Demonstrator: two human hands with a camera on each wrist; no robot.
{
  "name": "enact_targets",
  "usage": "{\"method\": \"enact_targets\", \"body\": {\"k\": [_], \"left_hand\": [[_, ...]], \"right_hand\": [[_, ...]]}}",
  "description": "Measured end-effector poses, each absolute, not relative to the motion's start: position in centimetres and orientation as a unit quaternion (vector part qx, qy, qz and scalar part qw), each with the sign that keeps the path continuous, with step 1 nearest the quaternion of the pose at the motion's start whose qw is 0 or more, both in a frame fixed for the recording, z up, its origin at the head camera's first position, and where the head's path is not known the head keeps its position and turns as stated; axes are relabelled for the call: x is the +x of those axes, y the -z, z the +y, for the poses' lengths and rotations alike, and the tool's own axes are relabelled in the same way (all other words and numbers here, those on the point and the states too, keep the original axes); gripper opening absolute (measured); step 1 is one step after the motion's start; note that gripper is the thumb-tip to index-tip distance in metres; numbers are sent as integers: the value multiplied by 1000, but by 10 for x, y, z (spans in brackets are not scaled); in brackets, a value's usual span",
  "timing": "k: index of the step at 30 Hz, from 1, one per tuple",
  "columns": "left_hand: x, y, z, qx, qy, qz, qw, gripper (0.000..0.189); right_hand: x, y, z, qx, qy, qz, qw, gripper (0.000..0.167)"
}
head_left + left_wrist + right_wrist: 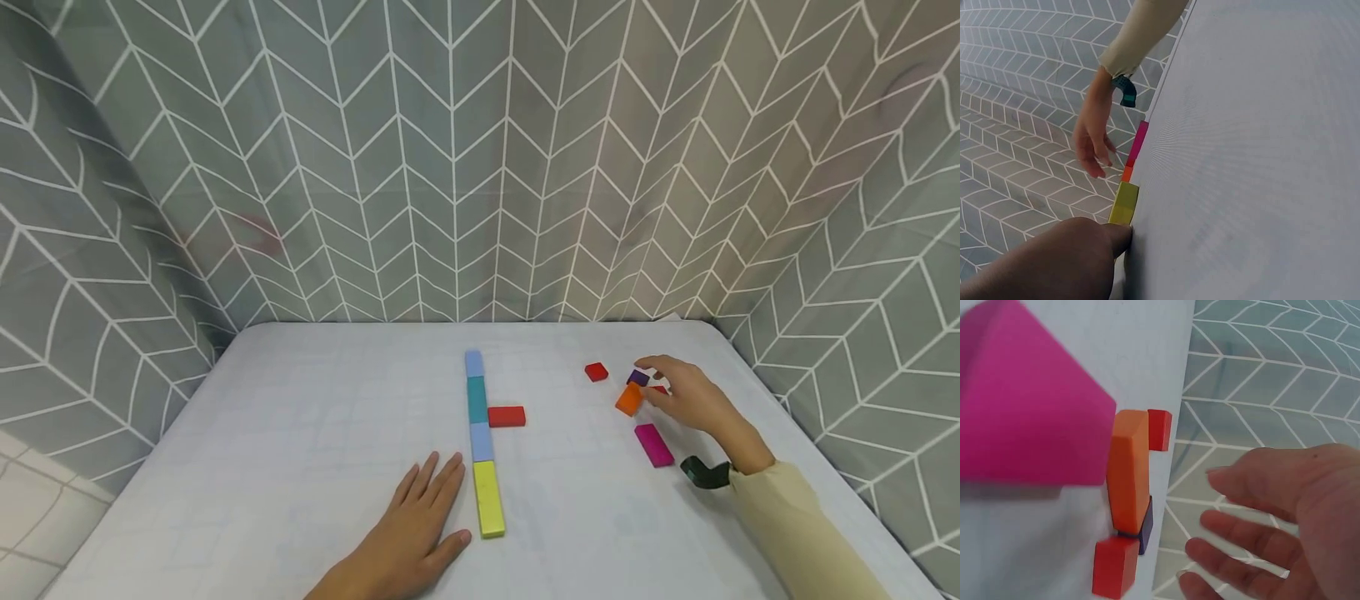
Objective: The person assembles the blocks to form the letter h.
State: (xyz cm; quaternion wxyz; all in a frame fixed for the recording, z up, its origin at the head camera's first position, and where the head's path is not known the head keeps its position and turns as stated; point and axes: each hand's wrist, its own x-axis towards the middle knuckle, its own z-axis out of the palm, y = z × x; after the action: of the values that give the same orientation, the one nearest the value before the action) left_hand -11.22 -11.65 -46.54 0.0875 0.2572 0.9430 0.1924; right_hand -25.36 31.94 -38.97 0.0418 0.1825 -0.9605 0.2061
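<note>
My left hand lies flat on the table, fingers spread, just left of the yellow block. That block ends a straight row with a light blue block, a teal block and another light blue block at the far end. A red block sticks out to the right of the row. Over at the right, my right hand hovers above an orange block and a dark purple block. Its fingers are apart and loosely bent, holding nothing.
Near the right hand lie a magenta block, a small red block and another red block partly hidden by the fingers. A dark strap sits at the right wrist. Patterned grey curtains surround the white table.
</note>
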Motion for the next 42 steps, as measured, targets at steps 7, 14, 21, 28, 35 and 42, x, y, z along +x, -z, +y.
{"method": "enact_targets", "body": {"k": [7, 14, 21, 28, 35, 42], "left_hand": [[-114, 465, -116, 256, -187, 944, 95, 85], [-114, 466, -117, 262, -178, 944, 96, 84], [-115, 468, -118, 269, -180, 942, 84, 81], [-114, 468, -117, 264, -179, 943, 94, 82], [-113, 467, -118, 268, -184, 942, 86, 81], [-113, 467, -117, 266, -183, 942, 88, 81]], "right_hand": [[-281, 390, 308, 194, -249, -948, 34, 39], [-297, 394, 294, 214, -229, -949, 20, 36], [-309, 402, 287, 236, -218, -947, -16, 38], [-316, 411, 283, 253, -220, -942, -19, 39], [-316, 418, 275, 225, -232, -946, -23, 39], [-316, 422, 274, 211, -235, -949, -4, 32]]}}
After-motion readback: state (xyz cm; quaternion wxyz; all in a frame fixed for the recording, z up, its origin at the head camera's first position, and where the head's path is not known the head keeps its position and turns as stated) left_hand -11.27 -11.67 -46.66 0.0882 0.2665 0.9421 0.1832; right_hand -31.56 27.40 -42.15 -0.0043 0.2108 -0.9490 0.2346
